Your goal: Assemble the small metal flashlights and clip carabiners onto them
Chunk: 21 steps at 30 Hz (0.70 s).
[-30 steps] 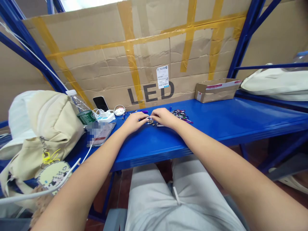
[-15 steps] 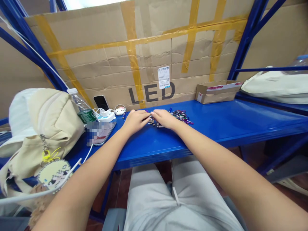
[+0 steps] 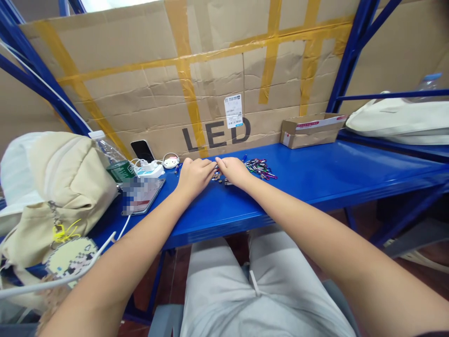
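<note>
— Fingers of the left hand (image 3: pixel 197 177) are seen bent and turned inward; whether anything is held by them, or how narrowly they are set, cannot be told.

— What is found next to them?

— Small, round, metallic-looking pieces (image 3: pixel 217 177) are scattered loosely near the fingertips, on the flat, glossy blue surface (image 3: pixel 298 173). Then a slim, silver-grey, cylindrical piece (image 3: pixel 228 183) is laid just beside the right hand (image 3: pixel 236 171), partly hidden by it.

— And the fingers there?

— They are curled toward the left ones, the tips brought close together. Something small and dark is glimpsed between, but it is too small to be identified, and a grip cannot be confirmed.

— Further right?

— A tangled heap of thin, shiny, multicoloured pen-like pieces (image 3: pixel 260 168) is spread near the right hand. Well apart, an open, oblong, brown cardboard box (image 3: pixel 312 131) is placed toward the back.

— What could go wrong?

— Round pieces could be scattered by a brush of the left palm, as nothing is seen to confine them. The cylindrical piece could be rolled away if nudged by the right hand. The heap could be snagged by a rightward sweep, being so tangled.
</note>
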### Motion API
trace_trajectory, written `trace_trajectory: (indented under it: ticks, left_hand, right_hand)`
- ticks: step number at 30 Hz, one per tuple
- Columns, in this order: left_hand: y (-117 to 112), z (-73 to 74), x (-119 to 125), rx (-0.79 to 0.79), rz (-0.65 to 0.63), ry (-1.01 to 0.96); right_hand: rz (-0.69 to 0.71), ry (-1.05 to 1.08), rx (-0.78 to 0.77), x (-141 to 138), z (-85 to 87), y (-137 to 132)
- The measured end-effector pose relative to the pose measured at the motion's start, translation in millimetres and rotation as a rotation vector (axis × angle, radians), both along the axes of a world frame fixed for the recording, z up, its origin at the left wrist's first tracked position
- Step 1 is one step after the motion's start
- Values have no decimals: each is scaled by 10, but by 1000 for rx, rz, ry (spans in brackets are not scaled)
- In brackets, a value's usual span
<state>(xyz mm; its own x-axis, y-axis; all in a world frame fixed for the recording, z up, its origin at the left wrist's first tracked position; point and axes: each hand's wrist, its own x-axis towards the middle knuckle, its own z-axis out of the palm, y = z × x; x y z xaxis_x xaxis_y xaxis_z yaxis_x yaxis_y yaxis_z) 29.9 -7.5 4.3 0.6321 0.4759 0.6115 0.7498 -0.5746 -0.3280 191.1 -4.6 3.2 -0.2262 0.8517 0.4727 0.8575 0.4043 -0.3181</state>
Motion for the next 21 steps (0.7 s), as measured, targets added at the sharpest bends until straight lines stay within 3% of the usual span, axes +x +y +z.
trace_trajectory:
  ticks: [8, 11, 15, 21]
  left_hand:
    - [-5, 19, 29, 57, 21, 18]
    - [32, 26, 34, -77, 8, -89]
    - [99, 37, -21, -320, -150, -247]
    - [210, 17, -196, -590, -246, -350]
  right_hand:
    - [125, 255, -58, 29, -55, 109]
    - [149, 242, 18, 85, -62, 115]
    - [173, 82, 137, 204, -50, 76]
    - [296, -168, 150, 265, -10, 38]
